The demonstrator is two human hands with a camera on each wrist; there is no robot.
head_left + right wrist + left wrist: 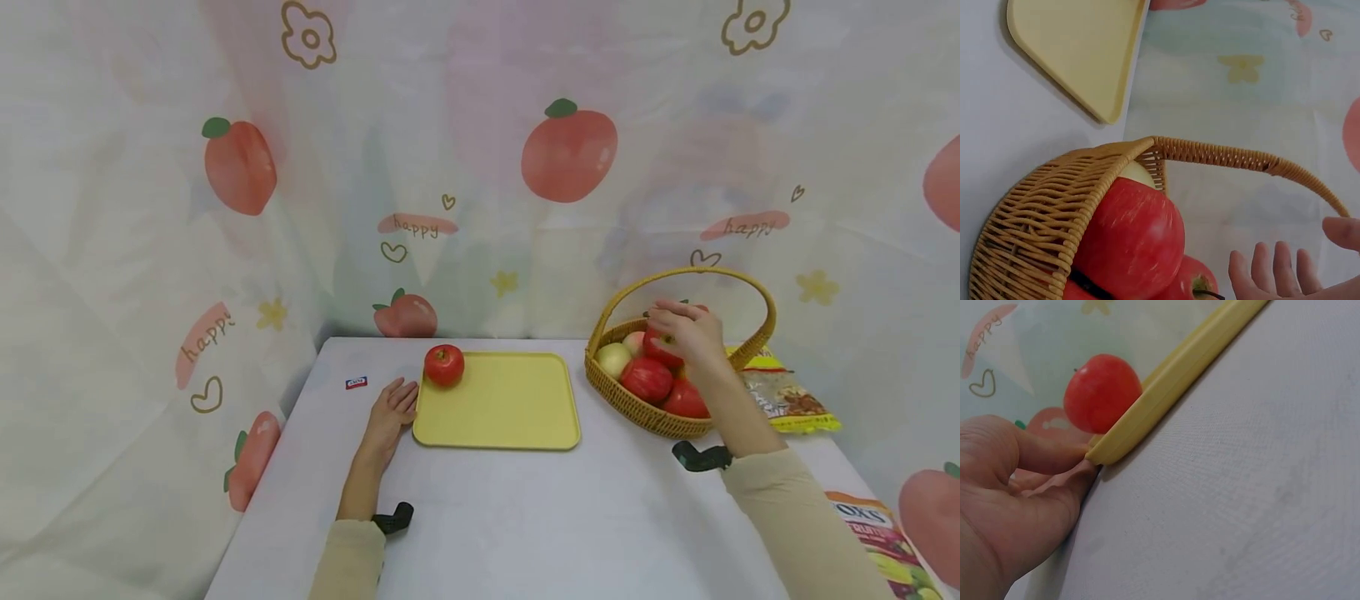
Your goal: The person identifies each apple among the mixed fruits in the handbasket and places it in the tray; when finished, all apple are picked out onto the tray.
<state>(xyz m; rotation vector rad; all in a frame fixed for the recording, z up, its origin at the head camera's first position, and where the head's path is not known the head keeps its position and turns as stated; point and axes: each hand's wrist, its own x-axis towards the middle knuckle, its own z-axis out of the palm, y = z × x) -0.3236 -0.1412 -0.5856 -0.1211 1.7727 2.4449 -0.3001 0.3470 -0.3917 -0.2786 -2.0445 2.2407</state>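
At the left edge of the yellow tray (495,408), my left hand (392,410) pinches the rim; in the left wrist view, its thumb and fingers (1054,453) meet at the tray's corner. One red apple (444,366) sits in the tray's far left corner. My right hand (690,333) hovers over the wicker basket (637,414), beneath its arched handle, holding nothing. Several red apples (647,380) and a pale green fruit (613,359) fill the basket. In the right wrist view, the right hand's fingers (1282,269) are extended, apart from the large red apple (1138,240).
A yellow-edged snack bag (791,396) lies right of the basket. Nearer, at the table's right edge, is a colourful fruit packet (881,542). A small label (356,382) is left of the tray. Printed cloth (480,250) hangs behind the white table (525,517).
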